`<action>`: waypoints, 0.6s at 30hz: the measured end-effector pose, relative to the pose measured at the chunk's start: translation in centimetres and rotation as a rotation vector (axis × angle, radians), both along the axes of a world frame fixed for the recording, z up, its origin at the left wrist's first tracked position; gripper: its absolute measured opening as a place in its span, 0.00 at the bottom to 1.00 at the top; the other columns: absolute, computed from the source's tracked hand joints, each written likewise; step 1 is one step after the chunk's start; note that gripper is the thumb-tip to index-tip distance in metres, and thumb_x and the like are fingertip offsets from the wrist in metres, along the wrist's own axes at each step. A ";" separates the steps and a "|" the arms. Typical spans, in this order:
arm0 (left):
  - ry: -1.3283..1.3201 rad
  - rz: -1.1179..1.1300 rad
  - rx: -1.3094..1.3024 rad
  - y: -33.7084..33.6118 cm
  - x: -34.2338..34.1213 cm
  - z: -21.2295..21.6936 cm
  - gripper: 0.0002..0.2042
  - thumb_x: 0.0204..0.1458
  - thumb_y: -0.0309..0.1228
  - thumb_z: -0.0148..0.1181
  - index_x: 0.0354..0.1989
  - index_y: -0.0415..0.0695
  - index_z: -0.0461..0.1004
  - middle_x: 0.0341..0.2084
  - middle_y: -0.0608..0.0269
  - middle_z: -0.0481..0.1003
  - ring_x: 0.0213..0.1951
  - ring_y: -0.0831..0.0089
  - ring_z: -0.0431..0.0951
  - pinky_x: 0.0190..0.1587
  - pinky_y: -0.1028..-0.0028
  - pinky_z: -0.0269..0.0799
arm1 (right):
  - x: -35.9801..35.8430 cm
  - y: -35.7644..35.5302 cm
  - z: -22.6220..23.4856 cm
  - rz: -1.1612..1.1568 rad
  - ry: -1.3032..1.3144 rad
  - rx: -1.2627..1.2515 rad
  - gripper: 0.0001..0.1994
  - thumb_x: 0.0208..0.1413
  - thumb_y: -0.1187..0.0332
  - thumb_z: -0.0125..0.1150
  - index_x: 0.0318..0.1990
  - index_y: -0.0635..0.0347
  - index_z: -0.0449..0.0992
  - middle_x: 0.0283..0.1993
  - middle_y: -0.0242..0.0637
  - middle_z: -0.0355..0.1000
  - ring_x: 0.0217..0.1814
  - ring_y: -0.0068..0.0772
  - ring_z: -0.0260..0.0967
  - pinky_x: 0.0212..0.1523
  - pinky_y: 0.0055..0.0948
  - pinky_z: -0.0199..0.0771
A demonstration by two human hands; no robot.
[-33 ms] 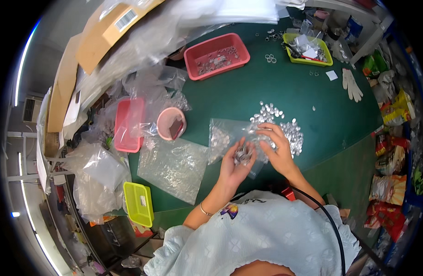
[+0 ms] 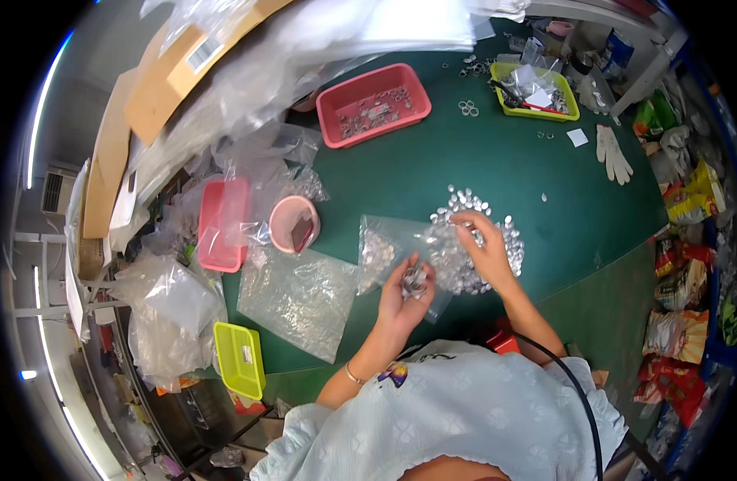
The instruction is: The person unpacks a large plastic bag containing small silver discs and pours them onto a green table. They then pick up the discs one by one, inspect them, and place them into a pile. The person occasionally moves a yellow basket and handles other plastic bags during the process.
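My left hand (image 2: 400,302) is turned palm up, its fingers curled around a cluster of shiny metal rings (image 2: 414,280). Under and beside it lies a clear plastic bag (image 2: 368,276) with small silvery pieces (image 2: 378,250) inside. My right hand (image 2: 487,250) hovers over a scattered heap of small, shiny round metal pieces (image 2: 513,244). Its thumb and forefinger come together in a pinch; whether anything small is between them cannot be made out. The two hands are apart.
On the green table (image 2: 384,184) stand a pink tray (image 2: 332,132) with metal bits, a pink cup (image 2: 276,224) and a yellow-green basket (image 2: 533,115). A large clear bag (image 2: 296,297), an empty-looking yellow-green tray (image 2: 240,361) and a white glove (image 2: 612,154) lie about.
My right hand has drawn away from my left and now hangs above the heap with its fingers closer together. The left hand, still holding the rings, sits slightly lower in view.
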State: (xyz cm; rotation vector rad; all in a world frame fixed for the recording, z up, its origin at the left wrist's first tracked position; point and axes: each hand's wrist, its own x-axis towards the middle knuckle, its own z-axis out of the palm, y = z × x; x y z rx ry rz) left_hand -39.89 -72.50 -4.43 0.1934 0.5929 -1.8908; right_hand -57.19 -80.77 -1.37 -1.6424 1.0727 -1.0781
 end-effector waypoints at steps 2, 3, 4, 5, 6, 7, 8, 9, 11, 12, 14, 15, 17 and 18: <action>-0.056 -0.001 0.103 -0.9 -1.2 0.6 0.09 0.54 0.30 0.47 0.42 0.41 0.66 0.41 0.50 0.69 0.45 0.58 0.69 0.46 0.63 0.69 | -2.4 -5.9 -6.0 -0.112 0.006 0.163 0.14 0.48 0.69 0.56 0.42 0.65 0.70 0.43 0.39 0.68 0.37 0.33 0.67 0.43 0.30 0.65; -0.242 0.004 0.248 -1.8 -2.3 3.1 0.08 0.53 0.31 0.48 0.39 0.41 0.67 0.39 0.51 0.69 0.44 0.59 0.69 0.43 0.64 0.70 | -3.3 -8.7 -8.9 -0.190 0.068 0.183 0.15 0.48 0.68 0.57 0.44 0.65 0.69 0.41 0.39 0.68 0.33 0.32 0.67 0.41 0.30 0.66; -0.428 0.014 0.392 -2.4 -3.1 4.4 0.07 0.53 0.31 0.49 0.35 0.41 0.68 0.37 0.52 0.70 0.43 0.60 0.70 0.41 0.66 0.71 | -4.0 -11.5 -11.7 -0.222 0.126 0.150 0.18 0.47 0.68 0.58 0.46 0.65 0.67 0.42 0.40 0.67 0.36 0.34 0.67 0.42 0.31 0.66; -0.474 0.005 0.407 -2.8 -3.4 4.3 0.07 0.53 0.32 0.50 0.35 0.41 0.69 0.36 0.52 0.70 0.42 0.60 0.70 0.41 0.66 0.72 | -4.6 -14.2 -14.1 -0.251 0.185 0.120 0.21 0.47 0.67 0.58 0.49 0.64 0.65 0.43 0.42 0.66 0.38 0.37 0.66 0.43 0.32 0.66; -0.520 -0.005 0.423 -2.8 -3.8 4.0 0.08 0.52 0.33 0.51 0.34 0.41 0.69 0.35 0.53 0.70 0.41 0.60 0.71 0.41 0.66 0.72 | -5.1 -17.0 -16.4 -0.304 0.276 0.009 0.23 0.46 0.67 0.59 0.50 0.64 0.64 0.44 0.43 0.65 0.41 0.39 0.65 0.43 0.33 0.66; -0.565 -0.017 0.435 -2.8 -4.1 3.6 0.08 0.52 0.34 0.52 0.33 0.41 0.69 0.34 0.53 0.70 0.40 0.60 0.71 0.41 0.67 0.72 | -5.5 -19.9 -18.6 -0.360 0.367 -0.104 0.25 0.45 0.66 0.60 0.51 0.64 0.62 0.46 0.43 0.64 0.43 0.41 0.64 0.44 0.35 0.66; -0.509 -0.044 0.376 -2.4 -3.9 2.6 0.08 0.52 0.34 0.52 0.32 0.41 0.69 0.34 0.53 0.70 0.40 0.60 0.71 0.38 0.68 0.73 | -5.7 -22.4 -19.8 -0.410 0.455 -0.216 0.27 0.44 0.66 0.61 0.52 0.64 0.61 0.47 0.44 0.63 0.46 0.43 0.62 0.44 0.37 0.66; -0.454 -0.059 0.321 -1.6 -3.3 1.0 0.09 0.51 0.35 0.53 0.31 0.41 0.70 0.34 0.53 0.71 0.40 0.60 0.71 0.36 0.70 0.73 | -5.3 -24.4 -19.9 -0.406 0.510 -0.204 0.28 0.44 0.65 0.62 0.53 0.63 0.60 0.49 0.45 0.61 0.48 0.44 0.61 0.45 0.37 0.65; -0.497 -0.113 0.328 -2.2 -3.8 0.6 0.10 0.52 0.36 0.51 0.27 0.43 0.70 0.34 0.56 0.68 0.39 0.65 0.69 0.28 0.76 0.69 | -5.2 -28.0 -19.7 -0.423 0.625 -0.182 0.31 0.43 0.63 0.62 0.55 0.63 0.58 0.52 0.46 0.58 0.51 0.46 0.58 0.48 0.38 0.64; -0.489 -0.111 0.331 -2.4 -4.1 0.2 0.10 0.52 0.36 0.51 0.28 0.42 0.70 0.34 0.55 0.69 0.39 0.63 0.70 0.28 0.76 0.69 | -5.2 -29.4 -19.5 -0.433 0.663 -0.174 0.32 0.42 0.62 0.64 0.55 0.62 0.58 0.52 0.45 0.58 0.51 0.46 0.58 0.47 0.38 0.64; -0.479 -0.099 0.337 -2.4 -4.2 -0.8 0.11 0.52 0.36 0.51 0.29 0.40 0.71 0.33 0.54 0.71 0.40 0.60 0.72 0.28 0.74 0.70 | -5.1 -32.3 -20.4 -0.449 0.732 -0.156 0.35 0.38 0.60 0.67 0.55 0.59 0.58 0.53 0.43 0.58 0.50 0.45 0.58 0.46 0.39 0.64; -0.468 -0.094 0.342 -2.6 -4.3 -1.0 0.11 0.53 0.35 0.51 0.30 0.39 0.71 0.33 0.53 0.72 0.40 0.60 0.72 0.29 0.74 0.71 | -5.4 -33.6 -20.8 -0.441 0.783 -0.157 0.36 0.39 0.55 0.66 0.56 0.56 0.58 0.53 0.41 0.58 0.50 0.43 0.58 0.47 0.37 0.64; -0.485 -0.067 0.384 -2.8 -4.3 -1.5 0.11 0.53 0.35 0.50 0.31 0.39 0.71 0.34 0.53 0.72 0.40 0.60 0.72 0.30 0.73 0.71 | -4.7 -35.1 -21.3 -0.429 0.854 -0.164 0.35 0.40 0.53 0.64 0.56 0.54 0.58 0.53 0.41 0.58 0.51 0.42 0.58 0.46 0.37 0.64; -0.494 -0.054 0.402 -2.8 -4.3 -1.7 0.11 0.53 0.35 0.50 0.31 0.38 0.71 0.35 0.53 0.72 0.40 0.60 0.72 0.31 0.73 0.71 | -4.3 -35.6 -21.4 -0.425 0.888 -0.169 0.35 0.41 0.52 0.63 0.56 0.53 0.58 0.53 0.40 0.58 0.51 0.41 0.58 0.46 0.37 0.64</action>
